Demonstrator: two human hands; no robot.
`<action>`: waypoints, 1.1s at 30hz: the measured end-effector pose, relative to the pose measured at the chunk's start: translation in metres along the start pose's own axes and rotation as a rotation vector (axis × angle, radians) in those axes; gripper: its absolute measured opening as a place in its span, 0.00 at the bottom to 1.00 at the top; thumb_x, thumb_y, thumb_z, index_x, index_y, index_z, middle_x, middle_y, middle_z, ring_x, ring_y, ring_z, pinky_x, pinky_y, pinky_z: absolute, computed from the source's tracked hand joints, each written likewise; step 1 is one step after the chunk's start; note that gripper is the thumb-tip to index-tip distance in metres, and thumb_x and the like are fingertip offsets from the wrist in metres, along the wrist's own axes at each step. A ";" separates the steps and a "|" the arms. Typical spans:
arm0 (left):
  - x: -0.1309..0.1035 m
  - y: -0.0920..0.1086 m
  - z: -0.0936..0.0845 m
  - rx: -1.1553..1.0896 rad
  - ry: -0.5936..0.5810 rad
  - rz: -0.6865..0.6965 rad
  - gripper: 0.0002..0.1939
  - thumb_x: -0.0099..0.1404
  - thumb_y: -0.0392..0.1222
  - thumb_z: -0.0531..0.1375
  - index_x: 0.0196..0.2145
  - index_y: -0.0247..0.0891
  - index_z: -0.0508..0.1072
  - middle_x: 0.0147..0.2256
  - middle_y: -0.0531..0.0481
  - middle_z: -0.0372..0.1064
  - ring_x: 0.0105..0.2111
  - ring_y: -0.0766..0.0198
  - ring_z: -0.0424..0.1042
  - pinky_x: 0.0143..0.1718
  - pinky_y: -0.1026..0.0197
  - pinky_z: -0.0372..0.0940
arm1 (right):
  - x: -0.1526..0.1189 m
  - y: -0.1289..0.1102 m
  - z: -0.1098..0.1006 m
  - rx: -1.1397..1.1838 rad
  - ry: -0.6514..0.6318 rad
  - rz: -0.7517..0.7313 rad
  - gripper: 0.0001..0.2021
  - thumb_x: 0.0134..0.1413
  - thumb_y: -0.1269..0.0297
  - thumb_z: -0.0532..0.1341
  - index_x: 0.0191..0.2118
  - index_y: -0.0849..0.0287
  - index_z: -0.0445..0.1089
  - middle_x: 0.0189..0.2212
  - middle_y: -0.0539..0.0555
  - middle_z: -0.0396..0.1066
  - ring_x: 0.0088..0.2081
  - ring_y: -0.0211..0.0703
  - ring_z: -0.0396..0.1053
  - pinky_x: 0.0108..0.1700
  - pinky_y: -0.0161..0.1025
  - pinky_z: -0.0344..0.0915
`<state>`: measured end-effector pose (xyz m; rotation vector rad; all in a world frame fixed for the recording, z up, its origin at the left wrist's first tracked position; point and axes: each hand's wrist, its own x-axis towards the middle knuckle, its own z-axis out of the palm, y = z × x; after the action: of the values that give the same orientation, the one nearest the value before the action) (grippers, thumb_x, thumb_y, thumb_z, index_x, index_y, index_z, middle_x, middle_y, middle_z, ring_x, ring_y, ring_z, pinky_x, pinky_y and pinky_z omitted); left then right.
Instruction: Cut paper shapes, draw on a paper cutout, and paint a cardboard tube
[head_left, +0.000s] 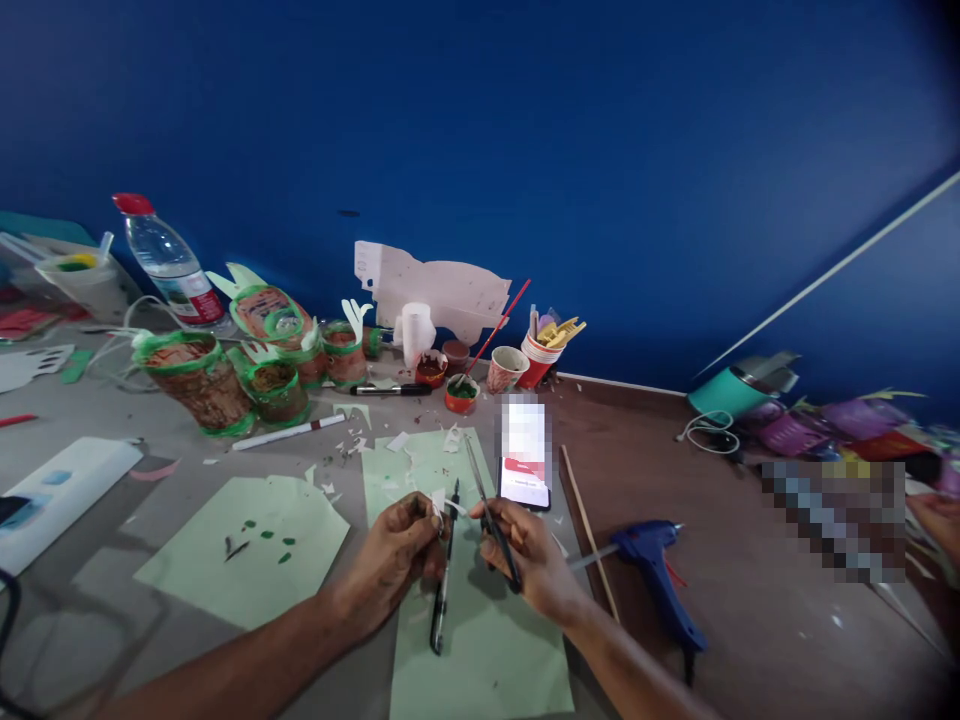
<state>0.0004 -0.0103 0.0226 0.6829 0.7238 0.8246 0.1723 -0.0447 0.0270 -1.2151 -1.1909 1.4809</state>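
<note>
My left hand (401, 550) is closed in a pinch on a small white paper piece (439, 503), above a light green sheet (480, 660). To its right, my right hand (525, 555) is closed around a slim dark tool with long thin metal tips (475, 468), perhaps tweezers or scissors; a thin white strip shows near its fingertips. Between the hands a black pen (442, 600) lies on the sheet. Just beyond my right hand a lit phone (523, 490) lies on the table.
Brown and green painted cups (201, 385), a water bottle (169, 260) and paint pots (461, 393) stand behind. A second green sheet (217, 570) lies left. On the right are a wooden stick (589, 530), a blue glue gun (660, 575) and another person's hand (941, 525).
</note>
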 end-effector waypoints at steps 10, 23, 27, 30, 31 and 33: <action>-0.001 0.004 0.002 -0.003 0.036 0.050 0.17 0.49 0.48 0.67 0.31 0.39 0.65 0.18 0.61 0.59 0.15 0.73 0.57 0.20 0.66 0.56 | -0.001 -0.008 0.006 -0.095 -0.020 0.025 0.21 0.44 0.48 0.66 0.38 0.58 0.64 0.23 0.45 0.55 0.24 0.32 0.51 0.25 0.31 0.51; 0.001 -0.001 -0.003 0.195 0.145 0.167 0.19 0.54 0.52 0.64 0.37 0.38 0.66 0.18 0.59 0.61 0.18 0.68 0.62 0.24 0.64 0.56 | -0.005 -0.001 0.005 -0.299 -0.066 -0.039 0.09 0.48 0.68 0.61 0.38 0.60 0.66 0.22 0.45 0.57 0.23 0.33 0.54 0.25 0.30 0.51; 0.002 -0.003 -0.004 0.229 0.134 0.161 0.20 0.56 0.53 0.63 0.39 0.37 0.66 0.16 0.58 0.61 0.18 0.66 0.62 0.23 0.64 0.55 | -0.007 0.000 0.008 -0.398 -0.090 -0.048 0.11 0.47 0.69 0.61 0.40 0.60 0.66 0.22 0.45 0.58 0.24 0.34 0.55 0.24 0.30 0.51; 0.002 -0.004 -0.005 0.232 0.115 0.161 0.19 0.56 0.53 0.62 0.38 0.36 0.66 0.16 0.58 0.61 0.18 0.67 0.62 0.23 0.64 0.55 | -0.007 0.001 0.009 -0.460 -0.085 -0.061 0.10 0.47 0.69 0.61 0.38 0.60 0.66 0.22 0.45 0.60 0.24 0.34 0.55 0.24 0.30 0.51; 0.002 -0.004 -0.004 0.229 0.109 0.154 0.19 0.56 0.52 0.63 0.38 0.36 0.66 0.16 0.58 0.61 0.18 0.67 0.62 0.22 0.64 0.55 | -0.007 0.001 0.010 -0.468 -0.084 -0.065 0.09 0.47 0.70 0.61 0.37 0.60 0.66 0.22 0.45 0.60 0.24 0.33 0.55 0.24 0.30 0.51; 0.001 -0.004 -0.002 0.213 0.104 0.132 0.18 0.54 0.51 0.64 0.36 0.37 0.67 0.17 0.58 0.62 0.17 0.68 0.62 0.21 0.65 0.56 | -0.006 0.002 0.010 -0.468 -0.081 -0.071 0.08 0.48 0.70 0.60 0.37 0.60 0.66 0.23 0.45 0.61 0.24 0.33 0.56 0.24 0.30 0.52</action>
<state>0.0007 -0.0107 0.0179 0.8912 0.8762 0.9164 0.1634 -0.0524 0.0268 -1.4069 -1.6812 1.2444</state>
